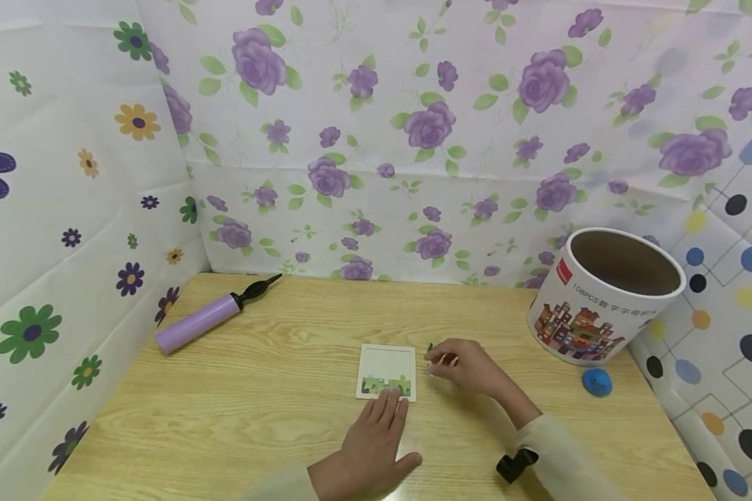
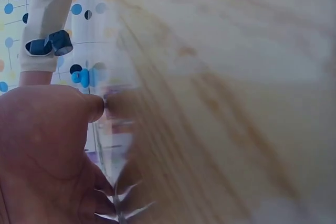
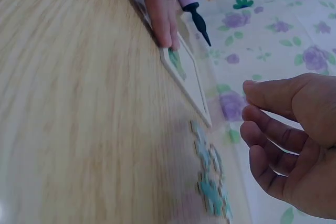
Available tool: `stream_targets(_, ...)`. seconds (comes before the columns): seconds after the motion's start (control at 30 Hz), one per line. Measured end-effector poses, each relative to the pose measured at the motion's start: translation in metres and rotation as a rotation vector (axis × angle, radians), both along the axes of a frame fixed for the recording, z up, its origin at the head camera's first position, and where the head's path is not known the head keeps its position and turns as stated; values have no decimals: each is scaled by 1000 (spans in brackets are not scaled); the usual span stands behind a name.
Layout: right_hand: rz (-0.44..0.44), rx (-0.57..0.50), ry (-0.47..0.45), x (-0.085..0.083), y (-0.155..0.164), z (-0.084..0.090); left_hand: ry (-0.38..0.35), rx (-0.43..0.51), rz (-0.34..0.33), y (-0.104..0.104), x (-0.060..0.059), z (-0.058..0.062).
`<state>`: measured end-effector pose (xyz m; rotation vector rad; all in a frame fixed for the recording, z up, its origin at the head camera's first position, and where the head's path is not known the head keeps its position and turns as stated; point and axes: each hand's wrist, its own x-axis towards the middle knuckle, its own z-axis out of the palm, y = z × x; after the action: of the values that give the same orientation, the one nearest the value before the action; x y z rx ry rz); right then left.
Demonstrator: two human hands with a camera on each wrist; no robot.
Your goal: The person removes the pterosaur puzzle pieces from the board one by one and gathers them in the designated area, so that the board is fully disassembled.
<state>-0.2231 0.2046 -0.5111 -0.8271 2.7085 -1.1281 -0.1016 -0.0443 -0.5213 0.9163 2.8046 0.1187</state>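
A small white puzzle tray (image 1: 386,367) lies at the middle of the wooden table (image 1: 257,417), with a strip of green pieces fitted along its near edge. My left hand (image 1: 385,407) lies flat on the table, its straight fingertips (image 3: 164,22) pressing the tray's near edge (image 3: 185,72). Just right of the tray, my right hand (image 1: 441,362) hovers with loosely curled fingers (image 3: 262,129) that hold nothing. Under it lie several loose teal puzzle pieces (image 3: 210,184). The left wrist view is blurred and shows only my palm (image 2: 47,145) against the tabletop.
A lilac hand pump (image 1: 207,316) with a black nozzle lies at the back left. A round printed tub (image 1: 601,306) stands open at the back right, with a small blue object (image 1: 597,382) in front of it. Flowered sheets wall in the table on three sides.
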Motion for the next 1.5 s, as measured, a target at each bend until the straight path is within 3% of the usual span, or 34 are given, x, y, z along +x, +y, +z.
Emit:
stream_targets(0.63, 136, 19, -69, -16, -69, -3, -6, 149, -38, -7, -6, -17)
stream_targets(0.9, 178, 36, -90, -24, -81, -11, -37, 138, -45, -8, -11, -24)
stream_targets(1.3, 213, 53, -6, -27, -92, -22, -65, 141, -52, -10, -10, -17)
stream_targets(1.5, 216, 53, -31, -27, -97, -24, -59, 134, -50, -11, -11, -21)
